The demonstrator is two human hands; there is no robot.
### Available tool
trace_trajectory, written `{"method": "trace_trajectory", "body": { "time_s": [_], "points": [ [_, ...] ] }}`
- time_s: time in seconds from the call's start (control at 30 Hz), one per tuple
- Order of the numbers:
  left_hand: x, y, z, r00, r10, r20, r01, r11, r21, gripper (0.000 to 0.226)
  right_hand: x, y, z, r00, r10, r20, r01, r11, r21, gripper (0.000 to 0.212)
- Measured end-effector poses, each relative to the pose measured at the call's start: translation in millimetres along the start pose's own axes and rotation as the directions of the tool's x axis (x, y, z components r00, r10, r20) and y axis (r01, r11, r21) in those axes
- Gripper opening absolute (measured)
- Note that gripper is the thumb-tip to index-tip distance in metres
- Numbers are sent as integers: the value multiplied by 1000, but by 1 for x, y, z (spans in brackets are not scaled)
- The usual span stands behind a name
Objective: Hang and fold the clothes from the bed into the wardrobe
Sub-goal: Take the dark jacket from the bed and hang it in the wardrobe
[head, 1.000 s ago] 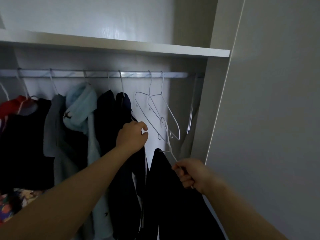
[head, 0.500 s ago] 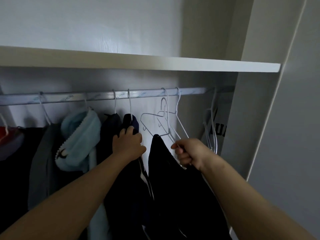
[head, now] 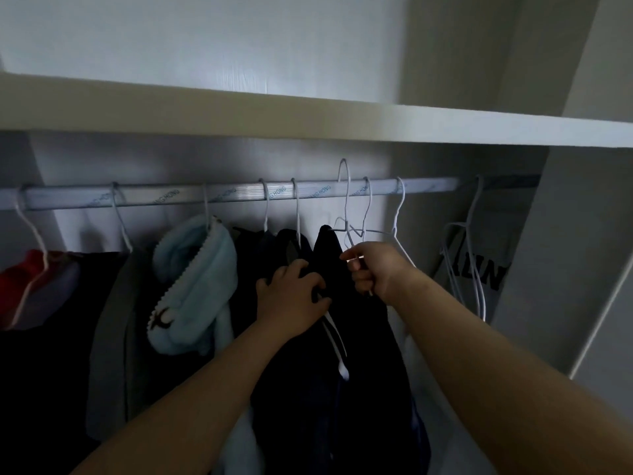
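Clamps right hand [head: 375,269] round the white wire hanger [head: 346,200] carrying a dark garment [head: 370,354], with hook tip raised above the rail [head: 222,195] (seated or not: cannot tell). Curls left hand [head: 294,303] into the dark hoodie [head: 289,240] hanging just left, touching that garment. Notes 2 bare hangers [head: 397,217] on the rail behind the right hand.

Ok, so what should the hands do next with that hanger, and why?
Probably lower the hook onto the rail. The right hand holds the white hanger with the dark garment on it, its hook poking just above the rail. The left hand holds the hung dark clothes to the left, and the empty hangers hang just to the right.
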State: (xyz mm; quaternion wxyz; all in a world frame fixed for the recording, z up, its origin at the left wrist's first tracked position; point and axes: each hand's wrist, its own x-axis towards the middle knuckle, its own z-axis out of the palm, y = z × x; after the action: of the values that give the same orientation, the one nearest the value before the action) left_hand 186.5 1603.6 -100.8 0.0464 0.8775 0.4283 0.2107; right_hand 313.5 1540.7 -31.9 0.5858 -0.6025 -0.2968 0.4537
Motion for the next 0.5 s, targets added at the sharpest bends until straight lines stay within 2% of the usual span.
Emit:
{"method": "trace_trajectory", "body": {
  "time_s": [0.17, 0.23, 0.37, 0.5],
  "points": [
    [-2, 2, 5, 1000, -3, -22, 2, 1000, -29, 31, 5, -7, 6, 997, -76, -17, 74, 996, -55, 22],
    [-3, 3, 4, 999, -9, -34, 8, 999, -39, 30, 10, -4, 9, 998, -55, -22, 52, 991, -124, 23],
    [-9, 2, 7, 997, -23, -77, 18, 998, -63, 30, 23, 14, 9, 991, -6, -134, -22, 979, -202, 24],
    [-21, 0, 12, 993, -38, -115, 27, 996, -91, 34, 31, 18, 5, 983, -77, -167, 16, 940, -340, 25]
  ]
}}
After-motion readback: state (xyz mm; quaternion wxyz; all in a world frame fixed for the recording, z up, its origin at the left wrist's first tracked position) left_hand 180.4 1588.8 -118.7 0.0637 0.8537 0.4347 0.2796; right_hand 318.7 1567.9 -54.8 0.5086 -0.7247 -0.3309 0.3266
